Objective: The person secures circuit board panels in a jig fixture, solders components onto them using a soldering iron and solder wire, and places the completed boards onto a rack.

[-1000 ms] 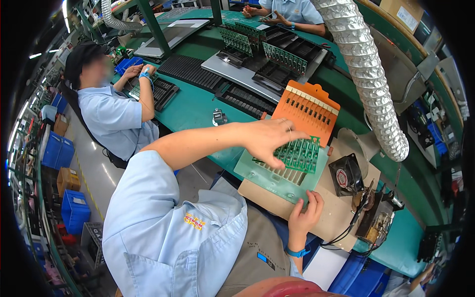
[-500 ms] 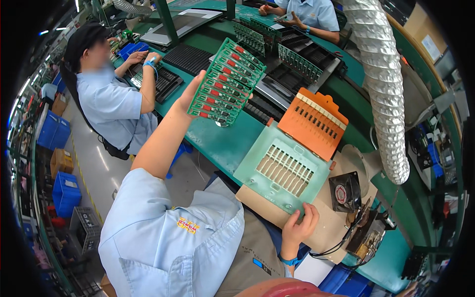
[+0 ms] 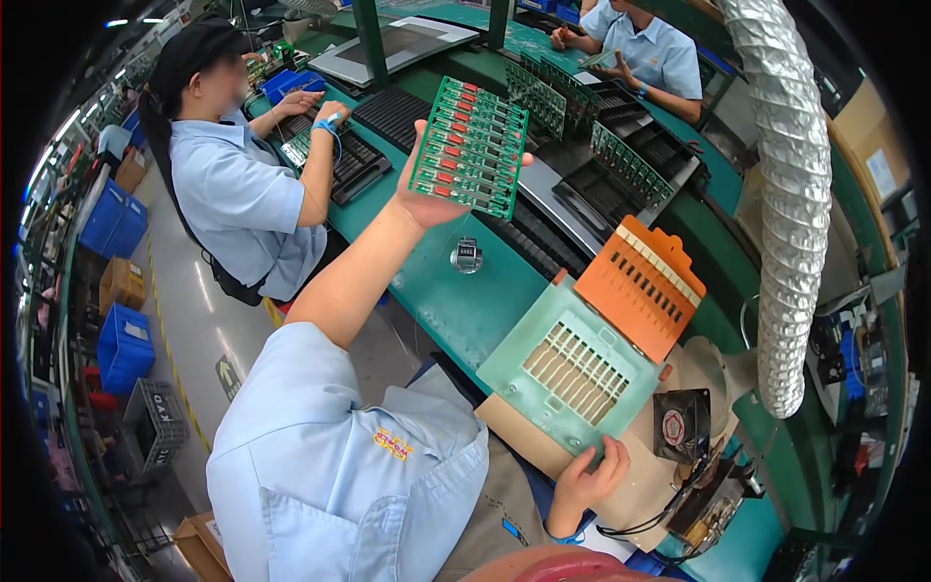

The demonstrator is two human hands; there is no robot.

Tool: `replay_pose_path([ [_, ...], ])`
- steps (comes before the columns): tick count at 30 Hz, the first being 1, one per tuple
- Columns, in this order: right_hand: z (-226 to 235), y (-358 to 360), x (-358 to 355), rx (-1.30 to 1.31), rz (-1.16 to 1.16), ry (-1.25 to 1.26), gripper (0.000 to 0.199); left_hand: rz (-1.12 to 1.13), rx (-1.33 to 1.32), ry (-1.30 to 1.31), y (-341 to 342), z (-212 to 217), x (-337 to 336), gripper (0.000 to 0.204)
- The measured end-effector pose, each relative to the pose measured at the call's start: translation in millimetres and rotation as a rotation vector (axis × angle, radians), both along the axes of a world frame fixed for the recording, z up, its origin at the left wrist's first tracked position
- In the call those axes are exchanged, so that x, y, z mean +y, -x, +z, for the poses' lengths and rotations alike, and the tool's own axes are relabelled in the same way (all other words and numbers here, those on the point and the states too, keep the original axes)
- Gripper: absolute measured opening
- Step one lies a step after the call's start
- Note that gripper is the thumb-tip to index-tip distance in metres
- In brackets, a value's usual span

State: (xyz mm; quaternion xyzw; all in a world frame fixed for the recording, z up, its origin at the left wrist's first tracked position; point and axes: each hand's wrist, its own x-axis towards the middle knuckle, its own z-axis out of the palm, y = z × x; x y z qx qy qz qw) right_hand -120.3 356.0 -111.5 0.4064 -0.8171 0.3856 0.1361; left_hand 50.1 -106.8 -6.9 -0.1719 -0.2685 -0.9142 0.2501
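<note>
The left hand (image 3: pixel 424 206) spreads behind a raised green circuit board (image 3: pixel 470 150), gripping its opposite edges. Below that hand sits a small metal device (image 3: pixel 466 255). The right hand (image 3: pixel 593 475), fingers slightly parted, lies at a pale green slotted frame's (image 3: pixel 512 357) near corner; beyond it, an orange panel (image 3: pixel 640 288).

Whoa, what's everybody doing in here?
The person wearing the camera holds up a green circuit board with a row of red parts in the left hand. The right hand is at the near edge of a pale green slotted frame. The board is up off the frame, and an orange plate adjoins the frame's far side. To the left, a co-worker in a light-blue shirt has both hands by a black tray.
</note>
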Motion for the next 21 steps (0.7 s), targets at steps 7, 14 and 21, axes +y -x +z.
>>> replay_pose_path([
  [7,-1,2,-5,0.015,-0.013,-0.014,0.033,0.195,-0.113,0.006,4,7,-15,0.092],
  [14,-1,-1,-6,0.013,-0.031,-0.020,0.033,0.393,-0.318,-0.060,15,6,-70,0.078],
  [21,1,1,-7,0.022,-0.004,-0.001,0.033,0.537,-0.588,-0.122,52,3,-136,0.074],
])
